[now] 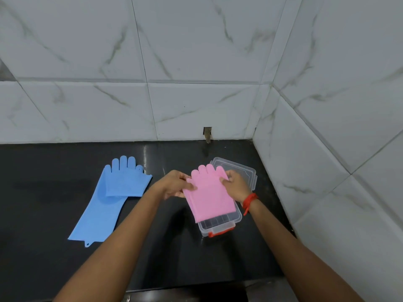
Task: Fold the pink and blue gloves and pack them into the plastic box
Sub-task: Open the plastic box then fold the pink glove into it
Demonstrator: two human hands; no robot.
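Both hands, left [174, 185] and right [236, 185], grip the pink glove [210, 196] over the box [220, 224], fingertips pointing away. It hides most of the box. The blue glove [109, 199] lies left, partly folded.

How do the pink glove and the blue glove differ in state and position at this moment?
The pink glove is held by both hands, left hand and right hand, over the plastic box; the blue glove lies untouched on the black counter. The pink one looks folded into a compact shape; the blue one is mostly stretched out, with one flap turned over. Both point their fingers toward the wall.
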